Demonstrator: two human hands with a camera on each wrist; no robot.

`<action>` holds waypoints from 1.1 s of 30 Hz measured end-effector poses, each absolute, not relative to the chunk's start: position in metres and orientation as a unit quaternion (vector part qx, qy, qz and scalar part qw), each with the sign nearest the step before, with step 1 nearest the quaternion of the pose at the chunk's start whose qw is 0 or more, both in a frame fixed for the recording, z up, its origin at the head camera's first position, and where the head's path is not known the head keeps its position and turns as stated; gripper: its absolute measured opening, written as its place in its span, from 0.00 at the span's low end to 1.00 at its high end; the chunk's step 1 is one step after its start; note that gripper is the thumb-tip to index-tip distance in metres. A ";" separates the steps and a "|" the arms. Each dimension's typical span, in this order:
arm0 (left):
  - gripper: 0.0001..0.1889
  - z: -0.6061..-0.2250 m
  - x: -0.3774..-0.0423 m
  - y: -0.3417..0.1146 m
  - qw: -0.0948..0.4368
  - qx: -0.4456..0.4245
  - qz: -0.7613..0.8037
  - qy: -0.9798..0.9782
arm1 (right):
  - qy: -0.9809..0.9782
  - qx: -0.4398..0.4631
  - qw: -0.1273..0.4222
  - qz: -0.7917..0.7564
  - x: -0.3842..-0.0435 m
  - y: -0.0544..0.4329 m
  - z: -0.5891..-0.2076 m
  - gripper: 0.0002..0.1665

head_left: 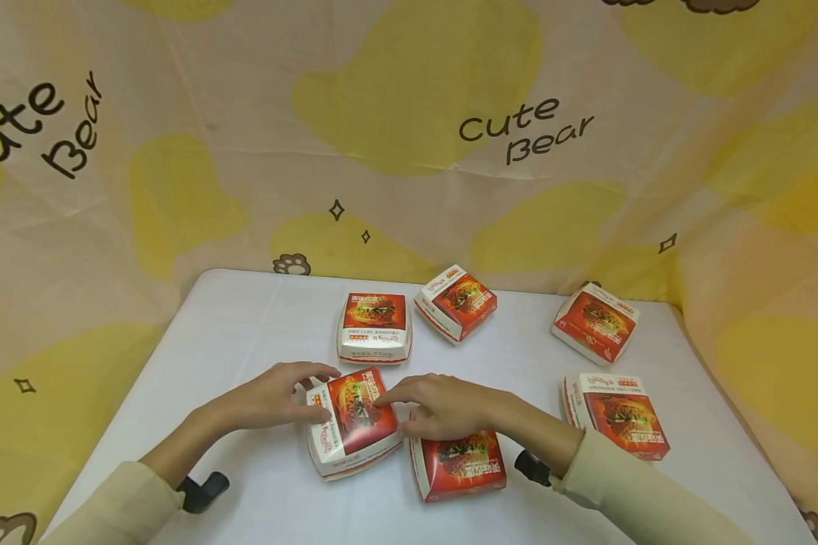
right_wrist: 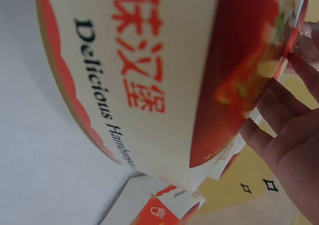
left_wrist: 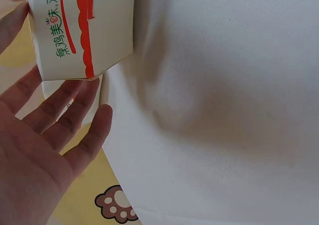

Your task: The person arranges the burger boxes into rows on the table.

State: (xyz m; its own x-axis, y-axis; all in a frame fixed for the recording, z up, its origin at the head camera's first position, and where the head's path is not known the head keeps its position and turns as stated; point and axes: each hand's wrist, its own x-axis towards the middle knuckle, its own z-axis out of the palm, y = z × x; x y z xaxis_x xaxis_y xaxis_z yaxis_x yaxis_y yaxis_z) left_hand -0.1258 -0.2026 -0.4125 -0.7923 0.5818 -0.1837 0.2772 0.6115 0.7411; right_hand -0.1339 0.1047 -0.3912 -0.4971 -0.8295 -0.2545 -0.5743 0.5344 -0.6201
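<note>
White worktop (head_left: 259,325) set against a patterned cloth backdrop (head_left: 416,68): yellow blotches, "cute Bear" lettering. Left grip (head_left: 279,397): thumb on the pale strip of the burger box (head_left: 364,440), other fingers spread along its far edge; the box is held between them, so the spread equals what it spans. Right grip (head_left: 450,405): index finger extended onto the lid of the same box, remaining fingers part-bent; whether they pinch anything cannot be told. Burger box location: between the two grips, immediately right of the left one, turned askew. Clearance of its base from the worktop: unclear.

Second box (head_left: 466,469): under and on the near side of the right grip, partly covered by it, just beside the burger box; contact between the two not determinable. Third box (head_left: 375,322): just beyond the left grip, slightly to its right. Fourth box (head_left: 458,303): farther out beyond the right grip, set cornerwise. Fifth box (head_left: 596,322): beyond and well right of the right grip. Sixth box (head_left: 620,412): right of that grip, past the forearm. Burger pictures on all six lids. Pale sleeves (head_left: 119,499) cover both forearms.
</note>
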 end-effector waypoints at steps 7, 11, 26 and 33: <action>0.30 -0.417 -0.127 -0.203 0.197 0.251 0.364 0.875 | 0.834 -0.417 0.273 -0.238 -0.134 0.107 -0.392 0.30; 0.27 -0.417 -0.128 -0.203 0.204 0.264 0.390 0.858 | 0.833 -0.411 0.276 -0.245 -0.135 0.106 -0.392 0.30; 0.34 -0.422 -0.126 -0.203 0.254 0.228 0.400 0.851 | 0.850 -0.389 0.247 -0.256 -0.134 0.106 -0.392 0.30; 0.38 -0.422 -0.125 -0.203 0.251 0.223 0.394 0.855 | 0.849 -0.400 0.237 -0.250 -0.133 0.110 -0.394 0.25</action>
State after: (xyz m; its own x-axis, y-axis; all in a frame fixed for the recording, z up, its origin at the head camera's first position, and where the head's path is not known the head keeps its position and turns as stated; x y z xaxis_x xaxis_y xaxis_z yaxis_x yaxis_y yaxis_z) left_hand -0.1248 -0.2033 -0.4220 -0.7744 0.5791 -0.2547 0.1825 0.5899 0.7866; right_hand -0.1330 0.1102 -0.3937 -0.5670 -0.7985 -0.2025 -0.5611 0.5543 -0.6147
